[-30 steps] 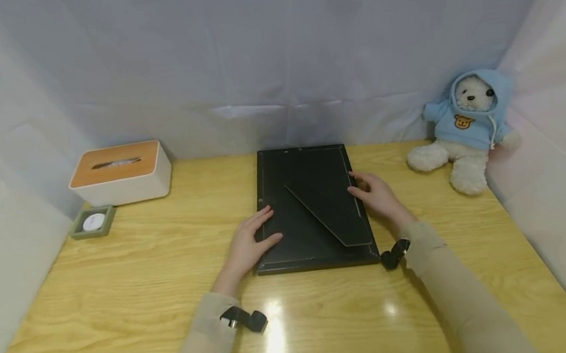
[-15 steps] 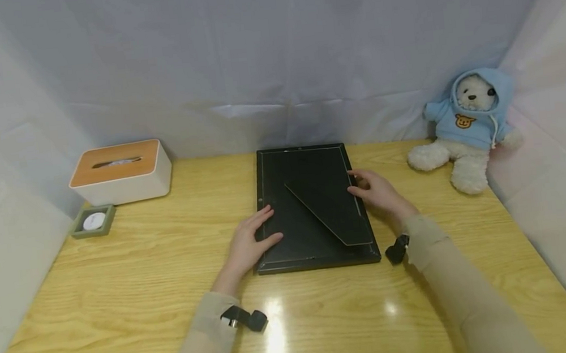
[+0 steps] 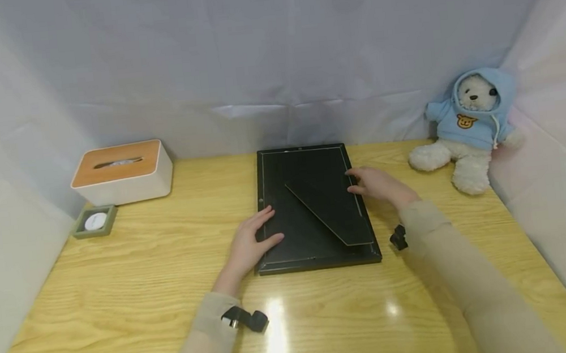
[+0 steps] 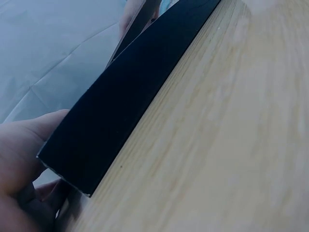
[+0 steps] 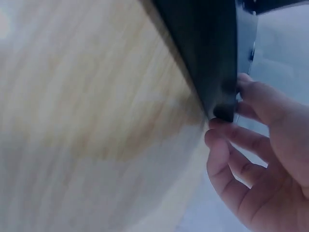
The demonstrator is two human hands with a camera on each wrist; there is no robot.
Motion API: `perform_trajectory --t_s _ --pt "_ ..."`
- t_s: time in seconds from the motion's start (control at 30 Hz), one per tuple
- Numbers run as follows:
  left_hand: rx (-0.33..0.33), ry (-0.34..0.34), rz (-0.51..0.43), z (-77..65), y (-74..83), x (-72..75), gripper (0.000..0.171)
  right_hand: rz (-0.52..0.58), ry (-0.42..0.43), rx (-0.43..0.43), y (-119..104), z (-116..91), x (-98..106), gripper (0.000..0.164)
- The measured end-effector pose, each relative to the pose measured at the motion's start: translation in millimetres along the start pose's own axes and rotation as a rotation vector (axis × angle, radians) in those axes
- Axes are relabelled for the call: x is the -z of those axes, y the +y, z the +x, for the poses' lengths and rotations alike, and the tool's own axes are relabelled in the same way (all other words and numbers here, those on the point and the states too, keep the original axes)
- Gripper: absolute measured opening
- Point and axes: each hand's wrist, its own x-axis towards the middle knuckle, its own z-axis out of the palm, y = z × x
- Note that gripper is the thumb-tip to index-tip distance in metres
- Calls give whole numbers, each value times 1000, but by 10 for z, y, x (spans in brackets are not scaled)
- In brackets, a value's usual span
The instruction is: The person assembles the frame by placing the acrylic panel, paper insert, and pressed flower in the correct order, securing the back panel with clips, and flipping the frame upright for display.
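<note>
A black picture frame (image 3: 290,249) lies on its front, its back panel facing up. The slanted support leg (image 3: 334,211) on that back stands slightly raised at its lower end. My left hand (image 3: 245,247) holds the frame's left edge, thumb over the back. In the left wrist view, its lower fingers curl beside the frame's corner (image 4: 77,164). On the opposite edge, my right hand (image 3: 378,184) has thumb and forefinger on the rim. Seen from the right wrist, the fingers (image 5: 231,133) bend against the frame's side (image 5: 207,58); the exact contact is partly hidden.
A white tissue box (image 3: 123,189) with a wooden lid stands at the back left. Before it is a small green square dish (image 3: 108,220) with a white disc. A plush toy (image 3: 467,124) in a blue hoodie leans at the back right. Cloth walls surround the wooden table (image 3: 144,281).
My right hand and forearm have turned a little, the wrist shifting up and to the right, while the fingertips stay at the frame's right edge. The left hand and the frame hold nearly still.
</note>
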Motion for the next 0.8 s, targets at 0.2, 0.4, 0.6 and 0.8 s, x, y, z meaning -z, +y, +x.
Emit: perform_trajectory --t_s 0.2,0.4,0.6,0.8 --pt "-3 3 17 -5 29 12 62 -24 32 19 -1 23 -2 50" --pt "-7 1 36 -6 4 8 62 209 175 -22 135 -18 -216 54" --pt "-3 15 30 -15 -13 14 61 338 265 14 190 -60 -366 64" --pt "1 9 27 -16 -2 2 60 404 320 25 222 -149 -519 64"
